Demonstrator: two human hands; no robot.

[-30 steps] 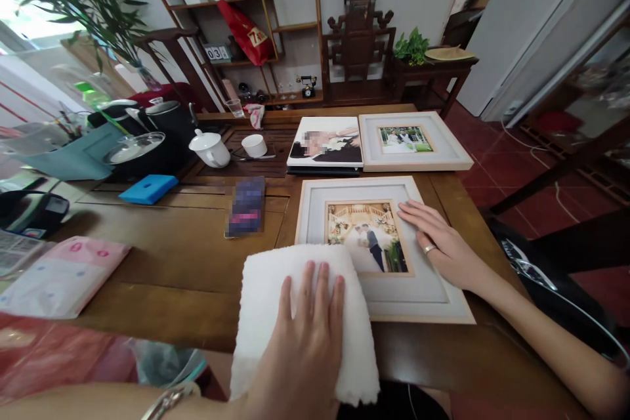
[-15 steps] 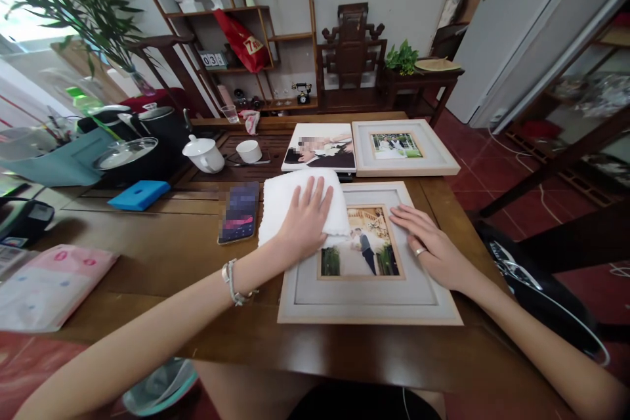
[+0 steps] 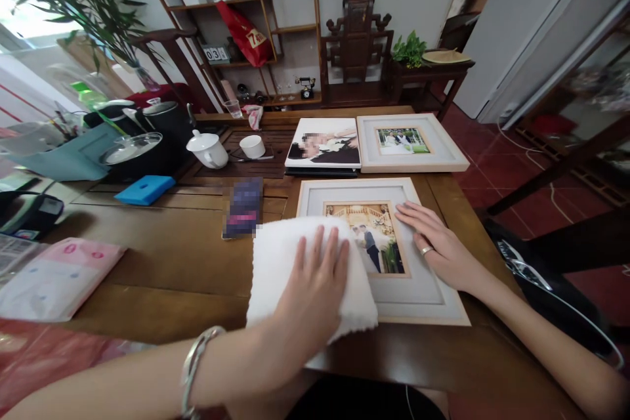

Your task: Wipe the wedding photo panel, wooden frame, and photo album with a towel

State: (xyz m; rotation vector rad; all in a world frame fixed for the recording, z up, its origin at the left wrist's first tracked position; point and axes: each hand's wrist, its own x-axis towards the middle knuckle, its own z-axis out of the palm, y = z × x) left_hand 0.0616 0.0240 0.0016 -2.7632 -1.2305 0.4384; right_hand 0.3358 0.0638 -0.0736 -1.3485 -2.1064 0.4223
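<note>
Lying flat on top of a white, fluffy-looking cloth with ragged edges [image 3: 273,262], my left grip [image 3: 315,298] is open, its fingers extended and slightly parted, not closed around anything. The cloth lies directly under that palm and spreads over the left and lower-left part of a pale wooden picture frame with a wide whitish border [image 3: 418,295], which lies flat on the brown wooden desk [image 3: 191,269]. My right grip [image 3: 440,246] is open too, fingers laid along the frame's right side; it has hold of nothing that I can see.

The cloth and my left grip hide the frame's lower-left corner and part of the wedding photo [image 3: 377,243] in its middle. I cannot make out my left thumb. Pixelation blots out the screen of the dark phone [image 3: 245,203] just beyond the cloth. My right forearm is cut off at the picture's edge.
</note>
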